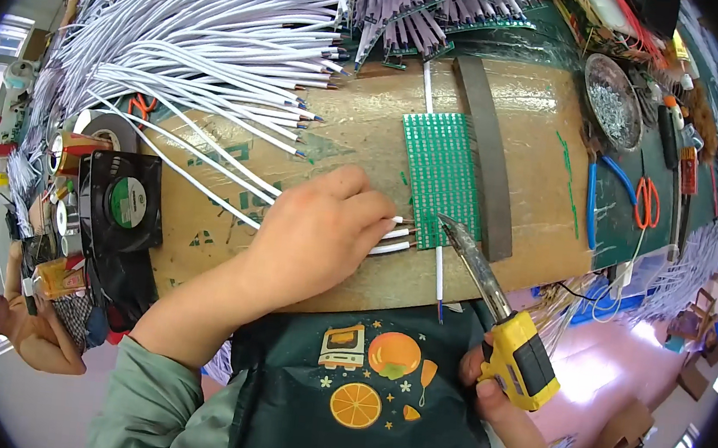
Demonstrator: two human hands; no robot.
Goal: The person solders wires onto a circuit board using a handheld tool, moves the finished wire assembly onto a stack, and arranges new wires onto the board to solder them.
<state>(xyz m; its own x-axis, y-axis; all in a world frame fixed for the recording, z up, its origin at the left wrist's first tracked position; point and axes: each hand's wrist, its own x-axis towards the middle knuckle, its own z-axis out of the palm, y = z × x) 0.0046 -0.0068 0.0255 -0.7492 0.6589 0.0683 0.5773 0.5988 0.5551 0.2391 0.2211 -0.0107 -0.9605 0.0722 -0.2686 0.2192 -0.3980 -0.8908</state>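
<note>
My left hand is closed over several white cables, whose stripped ends come out past my fingertips. These ends meet the left edge of a green circuit board with rows of silvery pads. Lower right, my right hand grips a utility knife with a yellow-and-black handle. Its long metal blade slants up to the left, with the tip over the board's lower part; whether it touches cannot be told. Another white cable piece sticks out below the board, and one pokes out above it.
A dark flat bar lies right of the board on a brown worktop. White cables heap at upper left. A black fan stands left. A metal dish and orange-handled scissors lie right. Another person sits far left.
</note>
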